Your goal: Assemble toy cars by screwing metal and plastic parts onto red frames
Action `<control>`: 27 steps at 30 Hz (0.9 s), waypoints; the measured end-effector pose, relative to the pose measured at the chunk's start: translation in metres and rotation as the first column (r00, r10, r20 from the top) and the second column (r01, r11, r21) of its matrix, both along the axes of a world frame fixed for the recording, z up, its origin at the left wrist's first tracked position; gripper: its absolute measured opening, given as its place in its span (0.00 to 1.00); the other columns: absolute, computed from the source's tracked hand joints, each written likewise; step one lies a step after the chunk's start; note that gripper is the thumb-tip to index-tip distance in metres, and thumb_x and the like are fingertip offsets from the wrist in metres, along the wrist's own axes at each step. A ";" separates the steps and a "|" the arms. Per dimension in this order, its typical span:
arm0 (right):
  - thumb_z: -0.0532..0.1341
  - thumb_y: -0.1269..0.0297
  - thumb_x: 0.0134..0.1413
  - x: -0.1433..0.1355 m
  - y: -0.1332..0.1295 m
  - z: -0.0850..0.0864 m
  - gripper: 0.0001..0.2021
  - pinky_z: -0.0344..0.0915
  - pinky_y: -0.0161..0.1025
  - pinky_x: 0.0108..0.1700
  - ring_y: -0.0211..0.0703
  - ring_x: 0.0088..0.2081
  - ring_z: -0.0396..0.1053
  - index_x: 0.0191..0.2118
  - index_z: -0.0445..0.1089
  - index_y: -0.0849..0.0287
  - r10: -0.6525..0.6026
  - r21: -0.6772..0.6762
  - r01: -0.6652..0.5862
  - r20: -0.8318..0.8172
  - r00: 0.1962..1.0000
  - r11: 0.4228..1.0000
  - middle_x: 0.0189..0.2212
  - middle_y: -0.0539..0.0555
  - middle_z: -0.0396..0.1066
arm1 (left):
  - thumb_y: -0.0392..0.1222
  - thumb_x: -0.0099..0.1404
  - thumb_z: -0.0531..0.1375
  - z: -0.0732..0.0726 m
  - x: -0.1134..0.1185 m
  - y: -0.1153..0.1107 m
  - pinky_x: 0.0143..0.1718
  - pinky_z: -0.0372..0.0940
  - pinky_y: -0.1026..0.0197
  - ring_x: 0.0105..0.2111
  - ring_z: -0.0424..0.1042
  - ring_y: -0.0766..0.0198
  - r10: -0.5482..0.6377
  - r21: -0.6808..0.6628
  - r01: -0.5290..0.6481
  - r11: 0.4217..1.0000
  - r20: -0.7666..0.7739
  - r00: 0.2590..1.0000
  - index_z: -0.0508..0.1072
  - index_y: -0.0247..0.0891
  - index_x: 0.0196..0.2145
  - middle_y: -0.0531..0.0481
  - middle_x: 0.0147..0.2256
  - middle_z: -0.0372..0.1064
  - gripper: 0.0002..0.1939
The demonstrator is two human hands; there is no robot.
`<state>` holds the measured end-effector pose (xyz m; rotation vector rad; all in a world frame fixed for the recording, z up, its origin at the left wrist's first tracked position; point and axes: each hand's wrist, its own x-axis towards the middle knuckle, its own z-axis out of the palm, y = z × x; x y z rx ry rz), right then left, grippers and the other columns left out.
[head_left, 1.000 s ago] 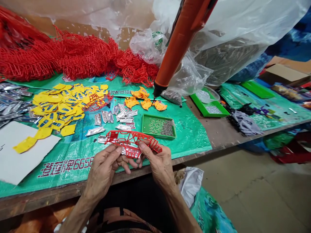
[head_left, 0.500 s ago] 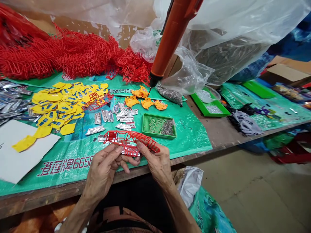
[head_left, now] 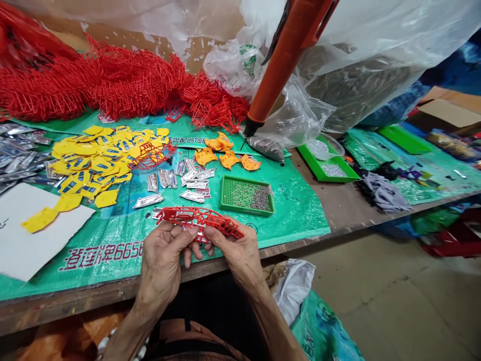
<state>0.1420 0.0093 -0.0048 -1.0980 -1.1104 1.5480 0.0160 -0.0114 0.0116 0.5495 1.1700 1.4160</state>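
Between my two hands, just above the table's front edge, is a red openwork plastic frame (head_left: 199,215). My left hand (head_left: 165,258) pinches its left and lower part, with the thumb on top. My right hand (head_left: 238,250) grips its right part, thumb pressed near the middle. A shiny silver piece shows at the frame's lower side between my thumbs; the fingers partly hide it. Loose silver pieces (head_left: 195,184) lie just beyond my hands. A green tray (head_left: 221,194) of small screws stands beyond my right hand.
An orange electric screwdriver (head_left: 276,70) hangs tip-down over the table. Yellow pieces (head_left: 90,160) are heaped at left, beside white card (head_left: 41,240). Red frames (head_left: 124,85) are piled behind. Several orange parts (head_left: 229,159) lie near the screwdriver. Another green tray (head_left: 330,173) stands at right.
The red frame has tilted, its top turning toward me. Both thumbs have moved closer together over its middle. The screwdriver appears farther right in view.
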 end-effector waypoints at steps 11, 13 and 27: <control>0.68 0.60 0.48 -0.007 0.003 0.007 0.10 0.62 0.32 0.23 0.33 0.21 0.63 0.30 0.75 0.63 0.004 -0.036 -0.005 -0.012 1.000 0.999 0.19 0.47 0.68 | 0.36 0.52 0.67 -0.001 0.001 0.005 0.11 0.52 0.72 0.10 0.60 0.73 0.033 0.037 -0.033 0.999 0.008 0.999 0.66 0.35 0.24 0.53 0.13 0.69 0.11; 0.68 0.61 0.47 -0.007 0.003 0.008 0.10 0.61 0.31 0.23 0.32 0.21 0.62 0.30 0.76 0.63 0.006 -0.043 -0.007 -0.019 1.000 0.999 0.19 0.47 0.68 | 0.36 0.53 0.67 0.000 0.002 0.005 0.11 0.52 0.72 0.11 0.61 0.72 0.024 0.036 -0.024 0.999 0.010 1.000 0.66 0.35 0.25 0.53 0.14 0.69 0.11; 0.71 0.63 0.43 -0.008 0.001 0.008 0.08 0.58 0.29 0.21 0.31 0.21 0.63 0.28 0.77 0.62 -0.053 -0.129 0.035 -0.141 0.989 0.991 0.19 0.49 0.69 | 0.50 0.59 0.64 0.001 -0.012 -0.017 0.24 0.67 0.63 0.24 0.74 0.61 -0.023 -0.044 0.009 0.999 -0.320 0.947 0.70 0.37 0.37 0.49 0.25 0.76 0.15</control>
